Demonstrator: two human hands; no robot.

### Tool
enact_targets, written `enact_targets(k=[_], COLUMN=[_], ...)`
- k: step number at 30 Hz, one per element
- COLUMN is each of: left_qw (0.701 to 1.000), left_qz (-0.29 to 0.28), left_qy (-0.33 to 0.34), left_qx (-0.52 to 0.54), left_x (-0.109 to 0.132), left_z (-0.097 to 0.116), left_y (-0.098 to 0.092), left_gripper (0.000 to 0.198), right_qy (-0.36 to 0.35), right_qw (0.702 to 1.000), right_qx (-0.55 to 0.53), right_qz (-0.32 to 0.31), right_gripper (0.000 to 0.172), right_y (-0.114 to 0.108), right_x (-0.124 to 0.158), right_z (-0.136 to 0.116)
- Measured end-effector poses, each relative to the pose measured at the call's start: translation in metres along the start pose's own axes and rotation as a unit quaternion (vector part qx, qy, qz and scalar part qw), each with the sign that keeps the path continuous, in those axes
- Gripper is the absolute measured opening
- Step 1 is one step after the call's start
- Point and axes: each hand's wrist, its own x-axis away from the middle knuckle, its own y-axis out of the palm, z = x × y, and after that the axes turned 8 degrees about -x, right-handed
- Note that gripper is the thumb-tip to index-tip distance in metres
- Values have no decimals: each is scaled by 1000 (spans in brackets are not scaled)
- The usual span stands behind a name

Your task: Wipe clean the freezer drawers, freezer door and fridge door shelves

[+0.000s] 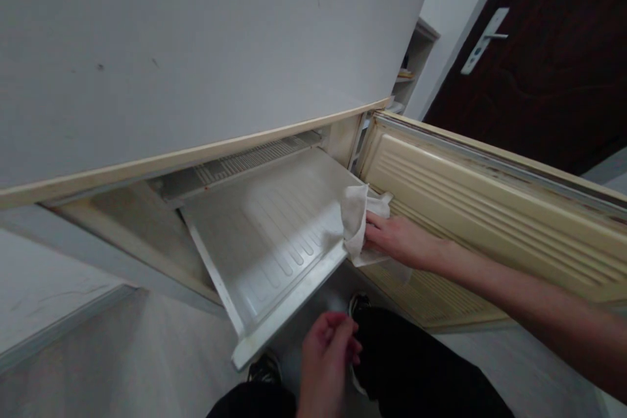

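Note:
My right hand (pixel 386 235) is closed around a crumpled white cloth (pixel 353 212). It presses the cloth against the right front corner of a pale tray (pixel 230 222), whose floor has raised looping ridges. The tray sticks out of a yellowed refrigerator-like compartment (pixel 132 228), tilted in my view. Below the tray's front lip, my left hand (pixel 330 343) hangs with its fingers curled in; nothing shows in it and it touches nothing.
An open cream door (pixel 490 202) with ribbed lining and a dirty seal stands on the right. Above the compartment rises a grey-white panel (pixel 220 46). A dark brown room door (pixel 553 46) is at the upper right. My shoes (pixel 264 366) are on the grey floor below the tray.

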Motion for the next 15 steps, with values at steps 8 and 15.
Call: enact_targets(k=[8,15], left_qw=[929,913], left_qz=[213,285], left_qy=[-186,-193], left_qx=[238,219], left_x=[-25,-31], left_z=[-3,-16], left_y=[-33,-91], left_gripper=[18,9], right_qy=[64,313], right_qw=[960,753], right_qx=[-258,-537], right_qz=[91,216], right_gripper=[24,25], right_y=[-34,-40], right_x=[2,-119], right_z=[-6,2])
